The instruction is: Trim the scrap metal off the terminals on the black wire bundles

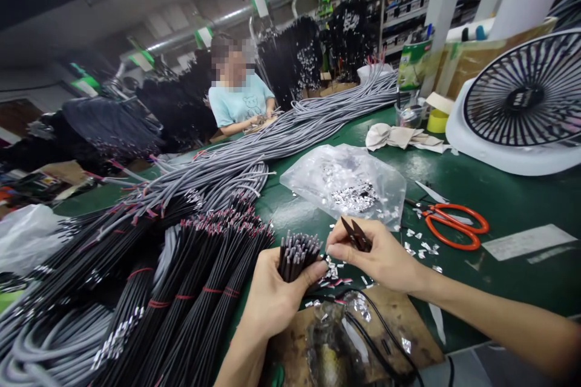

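My left hand (275, 296) is wrapped round a bundle of black cables (297, 257), their pale grey cut ends pointing up. Just to its right, my right hand (381, 254) is closed round a pair of small dark scissors (356, 234), whose two pointed blades stick up past the fingers, slightly apart. The right thumb and forefinger come together close to the bundle's edge; whether they pinch a cable there is too small to tell. Behind the hands lies a clear plastic bag (349, 178) with small silvery foil pieces inside.
Orange-handled scissors (456, 224) lie to the right, near a white fan (521, 97). Tied black cable bundles (195, 302) and long grey cables (290, 133) cover the left and back. A stained board (408, 332) sits in front. Across the table, a person (240, 103) handles something.
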Demonstrator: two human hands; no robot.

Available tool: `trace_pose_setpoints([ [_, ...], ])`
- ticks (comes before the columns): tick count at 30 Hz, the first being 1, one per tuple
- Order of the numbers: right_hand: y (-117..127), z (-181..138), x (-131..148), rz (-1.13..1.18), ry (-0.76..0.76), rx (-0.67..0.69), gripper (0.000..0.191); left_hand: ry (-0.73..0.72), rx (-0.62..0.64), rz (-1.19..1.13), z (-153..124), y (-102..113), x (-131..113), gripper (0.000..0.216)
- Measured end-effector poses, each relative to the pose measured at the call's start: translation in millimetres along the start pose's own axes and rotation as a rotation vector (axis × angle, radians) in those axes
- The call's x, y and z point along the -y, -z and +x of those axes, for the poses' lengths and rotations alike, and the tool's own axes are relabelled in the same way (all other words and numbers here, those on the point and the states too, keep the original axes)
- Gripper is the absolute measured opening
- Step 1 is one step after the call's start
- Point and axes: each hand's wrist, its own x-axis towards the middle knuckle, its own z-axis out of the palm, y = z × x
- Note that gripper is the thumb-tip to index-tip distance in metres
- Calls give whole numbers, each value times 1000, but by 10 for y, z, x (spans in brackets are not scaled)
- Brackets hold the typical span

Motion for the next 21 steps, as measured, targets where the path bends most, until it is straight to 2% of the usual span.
trace_pose_setpoints([
  [6, -49, -15, 25, -146, 42, -66, 20, -47, -117, 140, 2, -30, 61, 21],
  [9, 52, 29, 16, -275, 98, -253, 22, -56, -151, 171, 32, -21, 122, 23],
  [11, 163, 79, -18, -453, 130, -402, 21, -52, -137, 181, 50, -10, 139, 26],
  [12, 216, 104, -39, -572, 143, -429, 23, -51, -124, 186, 57, -5, 141, 28],
  [15, 297, 145, -88, -740, 175, -350, 31, -53, -78, 187, 63, -1, 130, 31],
  [21, 110, 79, -64, -473, 187, -117, 19, -72, -67, 183, 37, -14, 107, 26],
])
